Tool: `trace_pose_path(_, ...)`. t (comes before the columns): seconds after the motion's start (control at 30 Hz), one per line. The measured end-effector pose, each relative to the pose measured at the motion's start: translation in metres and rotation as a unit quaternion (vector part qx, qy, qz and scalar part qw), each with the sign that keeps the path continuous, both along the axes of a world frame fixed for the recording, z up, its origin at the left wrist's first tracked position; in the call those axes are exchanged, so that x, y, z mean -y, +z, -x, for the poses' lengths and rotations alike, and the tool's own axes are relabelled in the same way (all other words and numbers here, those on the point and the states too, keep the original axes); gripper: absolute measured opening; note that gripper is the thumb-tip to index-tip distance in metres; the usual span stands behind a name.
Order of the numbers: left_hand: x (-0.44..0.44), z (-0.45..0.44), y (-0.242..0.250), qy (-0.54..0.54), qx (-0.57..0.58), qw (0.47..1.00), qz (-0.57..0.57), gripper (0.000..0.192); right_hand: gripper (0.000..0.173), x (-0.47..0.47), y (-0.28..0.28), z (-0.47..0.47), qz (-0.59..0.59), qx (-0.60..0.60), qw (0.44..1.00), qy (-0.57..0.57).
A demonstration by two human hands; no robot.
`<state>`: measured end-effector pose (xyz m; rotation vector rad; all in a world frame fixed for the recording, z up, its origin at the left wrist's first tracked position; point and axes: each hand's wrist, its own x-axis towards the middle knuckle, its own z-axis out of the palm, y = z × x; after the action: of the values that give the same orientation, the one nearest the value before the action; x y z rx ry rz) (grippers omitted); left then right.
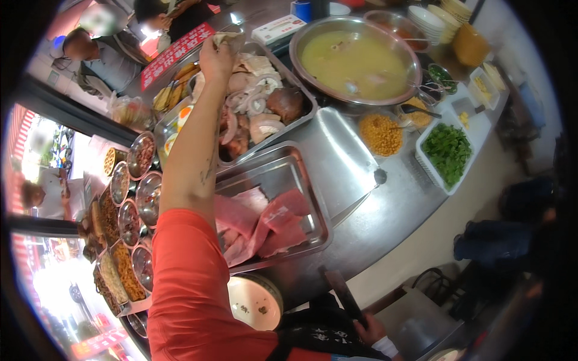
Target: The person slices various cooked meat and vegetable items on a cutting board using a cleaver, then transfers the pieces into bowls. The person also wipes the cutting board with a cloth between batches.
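Note:
My left hand [217, 61] reaches away from me, gripping a pale piece of meat or offal [232, 39] over the far end of a steel tray [309, 108]. In that tray lie cooked offal and meat [255, 92], pale coils beside a dark brown lump [285, 103]. Low on the right, my right hand [372, 330] holds a cleaver [343, 291], its dark blade pointing up towards the counter's edge. A nearer steel tray [323, 225] contains slabs of raw pink meat [275, 223]. My left forearm hides part of both trays.
A large steel basin of broth [356, 63] stands beyond a steel board [336, 158]. Chopped greens [446, 153] and a bowl of yellow bits [381, 134] sit on the right. Several topping bowls [128, 221] line the left. A pale bowl [255, 302] is close to me. People [108, 63] are across the counter.

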<state>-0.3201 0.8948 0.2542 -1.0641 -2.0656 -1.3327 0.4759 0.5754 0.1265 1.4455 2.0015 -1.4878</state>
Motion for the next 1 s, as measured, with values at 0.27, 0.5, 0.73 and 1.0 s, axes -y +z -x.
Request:
trace_pose_path(0.27, 0.215, -0.044, 0.097, -0.262, 0.406, 0.834, -0.266, 0.025, 0.028, 0.023, 0.021, 0.019, -0.028, -0.163, 0.984, -0.072)
trace_pose_path(0.5, 0.52, -0.209, 0.083, -0.365, 0.636, 0.619, -0.279, 0.034, 0.021, 0.086, 0.084, 0.083, -0.199, -0.258, 0.94, 0.099)
trace_pose_path(0.73, 0.786, -0.307, 0.028, -0.318, 0.645, 0.623, -0.308, 0.043, 0.018, 0.244, 0.114, 0.155, -0.149, -0.247, 0.953, 0.093)
trace_pose_path(1.0, 0.922, -0.286, -0.069, -0.091, 0.544, 0.834, -0.004, 0.037, 0.021, 0.367, 0.099, 0.212, -0.151, -0.212, 0.944, 0.203)
